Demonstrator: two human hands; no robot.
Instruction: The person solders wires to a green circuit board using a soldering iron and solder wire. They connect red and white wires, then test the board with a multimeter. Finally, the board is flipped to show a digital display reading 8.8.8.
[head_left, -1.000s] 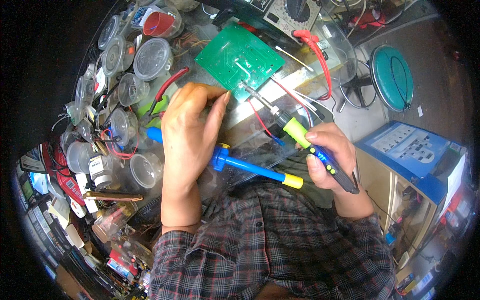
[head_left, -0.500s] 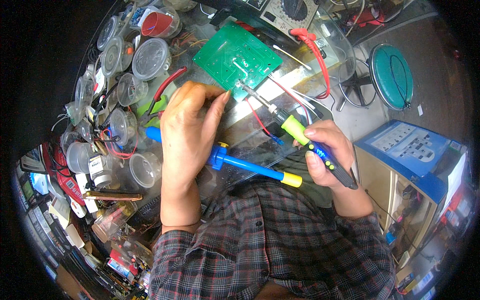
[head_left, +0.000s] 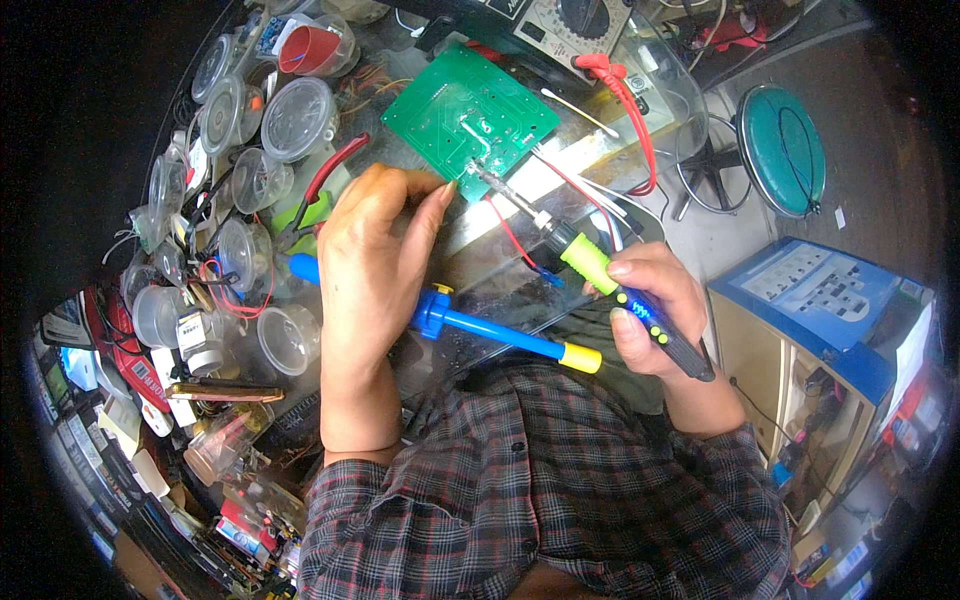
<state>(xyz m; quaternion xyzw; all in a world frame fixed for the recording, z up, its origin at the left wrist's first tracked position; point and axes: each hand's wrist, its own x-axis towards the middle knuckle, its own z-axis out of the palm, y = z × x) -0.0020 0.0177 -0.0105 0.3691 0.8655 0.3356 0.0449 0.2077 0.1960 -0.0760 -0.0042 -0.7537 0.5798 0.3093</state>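
Observation:
A green circuit board lies in front of me, its traced side up with shiny solder spots. My left hand is closed, thumb and forefinger pinched at the board's near-left edge. My right hand is wrapped round a black and lime-green soldering iron with a lit blue display. The iron's tip meets the board near its near corner, close to my left fingertips. Below my left wrist lies a blue desoldering pump with a yellow end, partly hidden by the forearm. Red and white wires run out from the board's right side.
Red-handled pliers and several clear plastic tubs crowd the left. A multimeter with a red lead stands at the back. A cotton swab lies right of the board. Farther right are a green stool and a blue-topped cabinet.
The view has shifted very slightly. The iron's tip has edged a little up and left on the board. Both hands keep their grips.

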